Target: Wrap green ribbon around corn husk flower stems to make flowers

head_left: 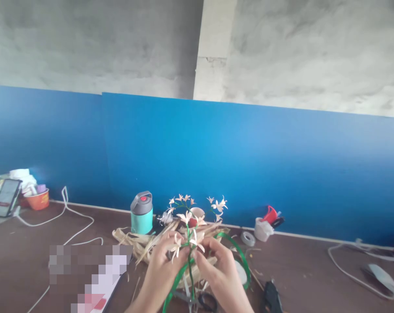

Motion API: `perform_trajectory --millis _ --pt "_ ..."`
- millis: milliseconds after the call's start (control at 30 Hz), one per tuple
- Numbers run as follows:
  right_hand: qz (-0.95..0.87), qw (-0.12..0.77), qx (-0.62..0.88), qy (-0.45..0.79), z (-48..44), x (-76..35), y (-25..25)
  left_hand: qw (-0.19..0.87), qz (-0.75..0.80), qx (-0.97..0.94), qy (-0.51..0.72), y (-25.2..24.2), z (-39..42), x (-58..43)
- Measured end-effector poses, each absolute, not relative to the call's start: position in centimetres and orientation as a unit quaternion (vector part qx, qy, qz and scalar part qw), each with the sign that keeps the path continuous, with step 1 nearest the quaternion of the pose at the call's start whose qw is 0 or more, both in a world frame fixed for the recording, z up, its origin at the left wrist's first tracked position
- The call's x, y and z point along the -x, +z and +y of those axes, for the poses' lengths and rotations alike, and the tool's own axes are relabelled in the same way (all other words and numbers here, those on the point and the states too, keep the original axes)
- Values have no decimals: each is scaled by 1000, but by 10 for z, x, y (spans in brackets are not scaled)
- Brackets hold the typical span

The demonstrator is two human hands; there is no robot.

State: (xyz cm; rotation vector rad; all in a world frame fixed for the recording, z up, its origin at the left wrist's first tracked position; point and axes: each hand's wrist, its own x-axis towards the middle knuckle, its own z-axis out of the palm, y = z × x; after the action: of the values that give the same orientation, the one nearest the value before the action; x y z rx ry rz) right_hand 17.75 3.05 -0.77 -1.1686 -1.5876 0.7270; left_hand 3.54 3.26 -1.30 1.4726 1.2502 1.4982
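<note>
A spray of small cream flowers [186,217] on green stems stands upright at the lower middle. My left hand [166,263] pinches its stem from the left, just below the lower blossoms. From the right, my right hand [219,265] closes its thumb and fingers on the same stem. A green ribbon [244,261] loops behind and beside my hands. Below them lie scissors [207,301], partly hidden by the stem. Dry pale husks [135,243] spread on the table behind my hands.
A teal jar [141,219] stands behind the husks. Right of it are a tape roll [248,238], a white cup [263,230], a black tool [272,298] and a mouse [383,278]. A phone [7,198], an orange bowl [38,200] and white cables are at left.
</note>
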Motion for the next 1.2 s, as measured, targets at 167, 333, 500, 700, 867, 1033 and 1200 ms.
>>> perform_trajectory --millis 167,333,500,700,867,1033,1200 --pt "-635 518 483 309 33 -176 -11 410 450 -553 569 -9 29 -37" --pt "-627 520 483 322 32 -176 -13 462 427 -515 582 -15 30 -36" --pt "-636 505 477 337 34 -182 -11 489 413 -458 617 -11 33 -31" --pt "-634 395 417 518 39 -182 -21 531 407 -389 633 -12 40 -24" --pt "-588 424 408 555 41 -177 -24 532 394 -384 643 -13 40 -26" --pt "-609 461 432 479 38 -175 -16 516 430 -475 569 -6 35 -29" --pt "-647 441 450 430 33 -173 -12 511 441 -479 561 -1 32 -30"
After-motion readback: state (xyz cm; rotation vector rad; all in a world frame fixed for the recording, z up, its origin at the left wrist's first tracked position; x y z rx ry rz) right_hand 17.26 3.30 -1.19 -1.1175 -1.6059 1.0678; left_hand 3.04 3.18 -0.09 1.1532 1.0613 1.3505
